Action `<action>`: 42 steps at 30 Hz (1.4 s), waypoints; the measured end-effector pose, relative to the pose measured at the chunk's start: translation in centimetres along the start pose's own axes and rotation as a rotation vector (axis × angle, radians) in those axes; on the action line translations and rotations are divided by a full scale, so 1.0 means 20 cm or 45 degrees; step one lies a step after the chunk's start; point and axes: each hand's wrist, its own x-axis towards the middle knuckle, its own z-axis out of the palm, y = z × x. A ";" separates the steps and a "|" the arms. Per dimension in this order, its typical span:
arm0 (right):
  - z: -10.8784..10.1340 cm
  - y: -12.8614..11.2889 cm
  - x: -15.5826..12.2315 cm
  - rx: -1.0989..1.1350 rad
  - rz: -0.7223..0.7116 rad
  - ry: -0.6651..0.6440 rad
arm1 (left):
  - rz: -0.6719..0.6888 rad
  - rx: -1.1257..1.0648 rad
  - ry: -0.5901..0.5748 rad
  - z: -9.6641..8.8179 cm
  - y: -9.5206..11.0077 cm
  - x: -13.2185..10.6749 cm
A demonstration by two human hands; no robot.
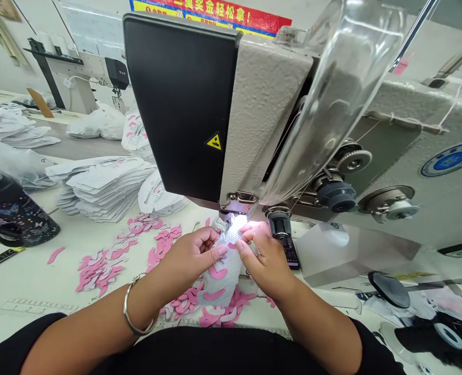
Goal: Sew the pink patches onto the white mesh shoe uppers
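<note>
My left hand [194, 255] and my right hand [260, 258] pinch the top of a white mesh fabric piece [222, 276] from both sides. The piece carries pink crescent patches [218, 272] and lies on the sewing table just below the presser foot [228, 213] of an industrial sewing machine [267, 94]. A small light shines between my fingers, and the needle is hidden. Loose pink crescent pieces [100, 271] lie scattered to the left and under the mesh. A silver bangle [135, 307] circles my left wrist.
A stack of white printed pieces [105, 187] stands beyond my left hand. A black patterned tumbler [12, 216] sits at the left edge, and a dark handheld device [287, 250] lies by my right hand. Another sewing machine [86, 73] stands at the back left.
</note>
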 end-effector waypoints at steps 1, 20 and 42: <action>0.00 0.00 0.00 -0.006 0.010 0.010 | 0.029 0.011 0.006 0.00 0.00 0.00; 0.06 -0.05 0.03 -0.122 0.022 0.167 | 0.040 -0.234 0.072 0.06 -0.01 0.00; -0.05 0.07 0.02 -0.403 -0.540 0.084 | -0.100 -0.251 -0.214 -0.13 0.17 0.21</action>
